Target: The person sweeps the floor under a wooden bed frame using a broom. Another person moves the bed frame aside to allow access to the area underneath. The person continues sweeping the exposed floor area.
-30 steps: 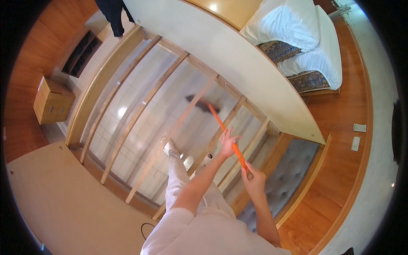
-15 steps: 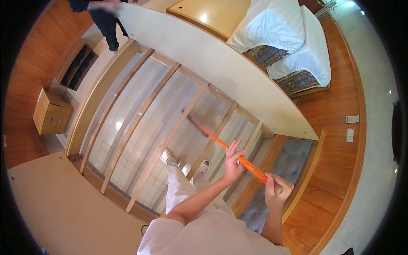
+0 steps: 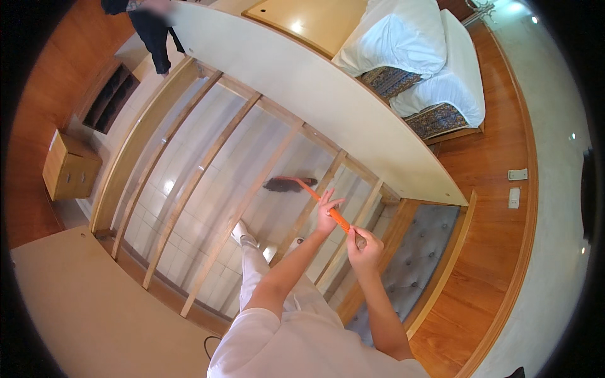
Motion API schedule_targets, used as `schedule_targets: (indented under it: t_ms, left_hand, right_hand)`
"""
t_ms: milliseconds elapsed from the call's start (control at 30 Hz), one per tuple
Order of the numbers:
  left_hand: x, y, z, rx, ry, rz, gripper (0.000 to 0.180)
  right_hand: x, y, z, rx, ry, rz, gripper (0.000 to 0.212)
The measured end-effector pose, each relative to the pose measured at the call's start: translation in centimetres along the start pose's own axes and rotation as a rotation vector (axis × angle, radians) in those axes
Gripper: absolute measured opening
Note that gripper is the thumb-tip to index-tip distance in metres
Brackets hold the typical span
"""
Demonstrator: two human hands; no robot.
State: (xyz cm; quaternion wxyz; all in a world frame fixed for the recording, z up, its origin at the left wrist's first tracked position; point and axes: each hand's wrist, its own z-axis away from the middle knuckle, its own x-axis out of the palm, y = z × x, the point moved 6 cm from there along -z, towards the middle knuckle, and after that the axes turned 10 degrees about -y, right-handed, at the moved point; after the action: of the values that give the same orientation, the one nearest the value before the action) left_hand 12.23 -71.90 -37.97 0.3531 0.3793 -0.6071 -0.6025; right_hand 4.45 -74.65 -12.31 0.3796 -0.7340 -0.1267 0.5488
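Note:
A broom [image 3: 340, 220] with an orange handle slants down between the slats of a wooden bed frame [image 3: 207, 160]. Its dark bristle head [image 3: 287, 184] rests on the tiled floor inside the frame. My left hand [image 3: 326, 214] grips the middle of the handle, some fingers loosely lifted. Farther up, my right hand [image 3: 365, 251] is closed around the handle's top end. My feet stand among the slats, one white shoe [image 3: 239, 231] showing.
Pale panels are raised on the far side [image 3: 315, 88] and near left [image 3: 113, 302]. A grey tufted headboard [image 3: 416, 252] bounds the right. Beyond lie white-covered mattresses [image 3: 435, 63]. At far left are a small cabinet [image 3: 72, 167] and another person [image 3: 153, 38].
Both hands have moved left with the broom, the right hand most, so the handle stands steeper. The bristle head, blurred before, now lies flat and sharp on the floor.

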Motion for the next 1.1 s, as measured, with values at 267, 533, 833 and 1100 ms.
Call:
schedule_targets:
  t_ms: [267,533,833,1100]
  left_hand:
    - [-2.1,-4.0,-2.0,0.224,-0.133,-0.051,0.036]
    - [-7.9,6.1,-0.2,-0.198,-0.01,0.187,0.063]
    - [-16.0,24.1,3.9,0.281,0.05,0.376,0.087]
    - [-19.9,31.5,4.9,0.612,-0.1,0.167,0.083]
  right_hand:
    - [4.2,-1.5,2.1,-0.03,-0.012,0.081,0.016]
    - [3.7,-13.2,3.0,-0.496,0.146,0.27,0.007]
    - [-3.8,-31.8,-0.2,-0.973,-0.001,-0.128,0.012]
    - [-13.0,-42.9,1.8,-1.25,0.06,-0.054,0.027]
